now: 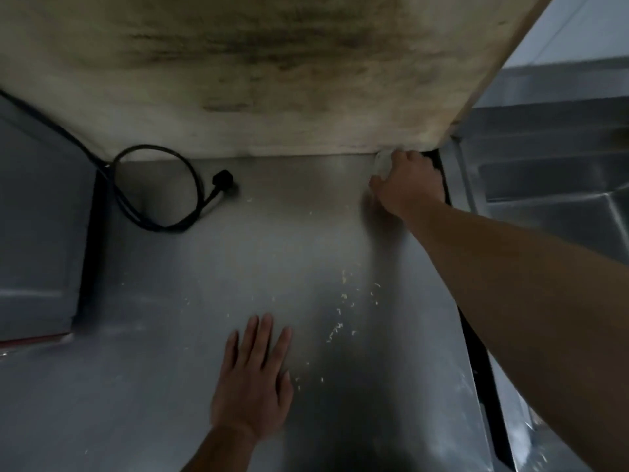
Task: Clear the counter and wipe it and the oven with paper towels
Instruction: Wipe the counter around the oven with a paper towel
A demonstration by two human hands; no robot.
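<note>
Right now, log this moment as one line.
left hand flat on counter | right hand holding paper towel at back corner | crumbs remain

The middle of the steel table (238,253) lies open, with only scattered crumbs (343,311) on it, and the left hand (253,379) rests flat near its front edge. A stained wall (238,80) closes the back, a grey appliance (37,233) blocks the left side, and a looped black cable (163,192) with its plug lies in the back left corner. The right hand (405,185) and forearm fill the back right corner, where a dark gap (476,356) runs along the table's right edge.
</note>
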